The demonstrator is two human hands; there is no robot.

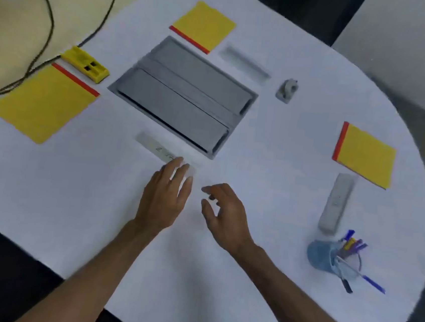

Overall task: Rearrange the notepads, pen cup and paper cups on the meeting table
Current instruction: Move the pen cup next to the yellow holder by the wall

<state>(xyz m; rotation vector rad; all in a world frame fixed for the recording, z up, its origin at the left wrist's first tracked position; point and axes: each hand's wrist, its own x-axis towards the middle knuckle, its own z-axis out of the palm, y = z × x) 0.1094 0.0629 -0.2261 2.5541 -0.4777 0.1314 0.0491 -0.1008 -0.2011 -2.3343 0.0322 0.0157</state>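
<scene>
Head view looking down on the white meeting table [244, 295], rounded edge curving right. Lying diagonally at the left edge, left notepad [41, 106], red binding facing the grey hatch [184, 95]; nearing the right rim, right notepad [366, 157]; sitting beyond the hatch, far notepad [204, 26]. Resting flat with fingers straight, left hand [165, 198]; hovering just beside, loosely curled and holding nothing, right hand [226, 214]. Sitting near the right rim across open tabletop, pen cup [323, 253], pens [354, 245] pointing rightward.

Left notepad [41, 106], far notepad [204, 26], right notepad [368, 156] flat; blue pen cup [321, 255].
</scene>
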